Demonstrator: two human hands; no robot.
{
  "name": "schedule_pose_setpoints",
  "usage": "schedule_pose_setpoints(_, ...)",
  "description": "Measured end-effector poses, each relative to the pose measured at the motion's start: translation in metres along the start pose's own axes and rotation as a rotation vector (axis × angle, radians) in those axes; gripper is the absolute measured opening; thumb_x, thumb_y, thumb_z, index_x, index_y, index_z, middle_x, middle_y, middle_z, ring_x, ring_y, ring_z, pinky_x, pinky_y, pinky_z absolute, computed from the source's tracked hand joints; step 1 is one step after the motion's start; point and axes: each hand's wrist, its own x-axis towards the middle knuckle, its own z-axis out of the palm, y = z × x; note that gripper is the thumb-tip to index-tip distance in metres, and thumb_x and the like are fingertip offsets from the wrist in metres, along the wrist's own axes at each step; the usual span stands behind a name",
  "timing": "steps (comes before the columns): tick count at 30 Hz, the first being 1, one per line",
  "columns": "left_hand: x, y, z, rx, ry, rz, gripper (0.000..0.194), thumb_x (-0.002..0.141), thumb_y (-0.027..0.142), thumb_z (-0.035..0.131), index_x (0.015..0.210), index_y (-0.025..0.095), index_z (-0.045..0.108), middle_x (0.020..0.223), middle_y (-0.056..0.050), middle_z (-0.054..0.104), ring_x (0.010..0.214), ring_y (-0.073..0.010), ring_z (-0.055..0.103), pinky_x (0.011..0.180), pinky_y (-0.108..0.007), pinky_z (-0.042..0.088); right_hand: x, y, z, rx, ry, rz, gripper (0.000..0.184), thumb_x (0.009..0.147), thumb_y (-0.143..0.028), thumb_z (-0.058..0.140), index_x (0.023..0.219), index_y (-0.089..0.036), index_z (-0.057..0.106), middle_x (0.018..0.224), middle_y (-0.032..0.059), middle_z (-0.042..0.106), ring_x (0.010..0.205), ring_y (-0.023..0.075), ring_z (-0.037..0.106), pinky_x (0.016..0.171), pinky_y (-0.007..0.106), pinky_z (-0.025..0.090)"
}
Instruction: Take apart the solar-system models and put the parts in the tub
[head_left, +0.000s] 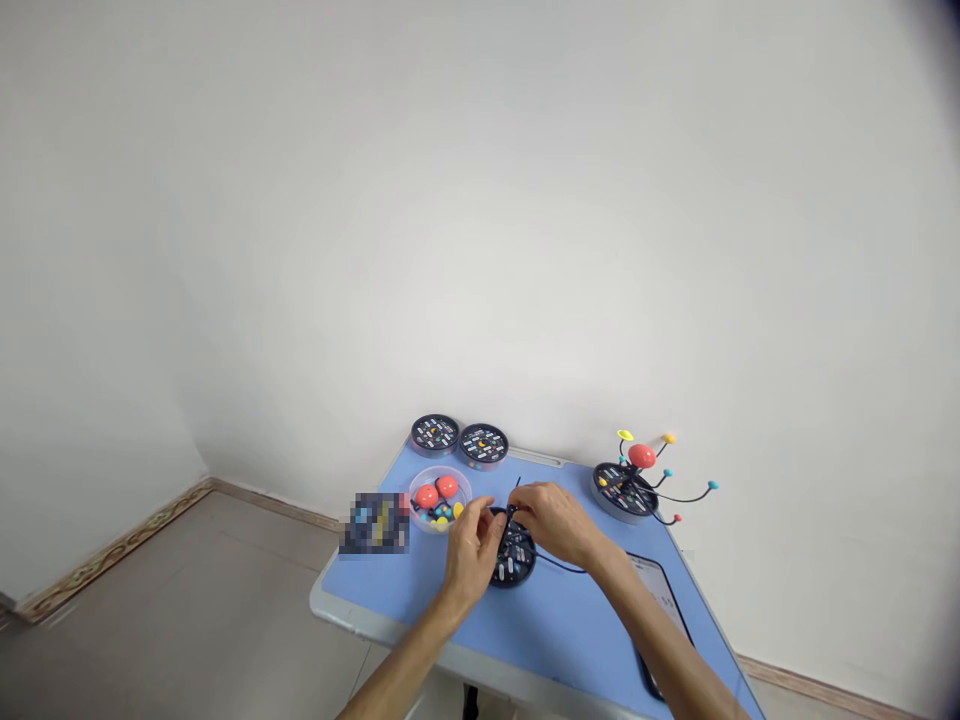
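A round black base (513,562) with small coloured markings lies on the blue table (555,630) in front of me. My left hand (472,545) is curled against its left rim, fingers pinched at its top. My right hand (556,522) comes in from the right and pinches a thin black wire rod (516,494) that stands up over the base; a second black wire (562,566) trails on the table below my right wrist.
A clear bowl (440,500) holds red and yellow balls at the left. Two black discs (459,438) lie at the far edge. An assembled model (631,482) with a red ball and coloured balls on wire arms stands at the right. A blurred box (374,522) sits at the left edge.
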Motion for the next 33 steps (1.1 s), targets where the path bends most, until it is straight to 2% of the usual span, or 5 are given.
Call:
schedule_pose_setpoints(11, -0.008, 0.043, -0.024, -0.473, -0.086, -0.319, 0.036, 0.074, 0.048, 0.071, 0.088, 0.015, 0.068, 0.058, 0.006, 0.053, 0.051, -0.0082, 0.045, 0.048, -0.021, 0.035, -0.024, -0.027, 0.004, 0.094, 0.027, -0.174, 0.025, 0.085, -0.008, 0.046, 0.093, -0.018, 0.068, 0.088, 0.0062, 0.071, 0.083, 0.0185, 0.062, 0.083, 0.031, 0.040)
schedule_pose_setpoints(16, -0.015, 0.055, -0.047, -0.405, 0.031, -0.416, 0.046, 0.065, 0.056, 0.075, 0.084, 0.014, 0.074, 0.059, 0.001, 0.059, 0.053, -0.0107, 0.050, 0.050, -0.023, 0.040, -0.057, -0.007, 0.002, 0.449, 0.472, -0.120, 0.038, 0.087, -0.027, 0.059, 0.125, -0.023, 0.060, 0.119, 0.0102, 0.066, 0.108, 0.0232, 0.060, 0.092, 0.037, 0.047)
schedule_pose_setpoints(20, -0.028, 0.065, -0.057, -0.427, 0.069, -0.452, 0.049, 0.065, 0.059, 0.076, 0.083, 0.014, 0.076, 0.061, 0.000, 0.059, 0.055, -0.0112, 0.051, 0.052, -0.024, 0.043, -0.084, -0.005, 0.035, 0.888, 0.797, 0.202, 0.031, 0.082, -0.045, 0.068, 0.100, -0.020, 0.068, 0.089, 0.0070, 0.072, 0.080, 0.0205, 0.066, 0.072, 0.032, 0.054)
schedule_pose_setpoints(26, -0.060, 0.067, -0.042, -0.371, -0.057, -0.423, 0.045, 0.071, 0.057, 0.075, 0.087, 0.015, 0.076, 0.060, 0.000, 0.061, 0.053, -0.0110, 0.052, 0.052, -0.023, 0.046, -0.090, -0.050, 0.095, 1.380, 0.622, 0.248, 0.043, 0.081, -0.057, 0.066, 0.098, -0.018, 0.071, 0.076, 0.0041, 0.068, 0.063, 0.0164, 0.060, 0.059, 0.027, 0.052)
schedule_pose_setpoints(33, -0.086, 0.050, -0.028, -0.166, -0.076, -0.103, 0.021, 0.088, 0.040, 0.063, 0.092, 0.021, 0.073, 0.077, -0.001, 0.070, 0.062, -0.0122, 0.063, 0.062, -0.022, 0.053, -0.089, -0.067, 0.124, 1.574, 0.700, 0.375, 0.044, 0.082, -0.061, 0.064, 0.081, -0.017, 0.069, 0.065, 0.0000, 0.060, 0.063, 0.0145, 0.055, 0.062, 0.025, 0.049)
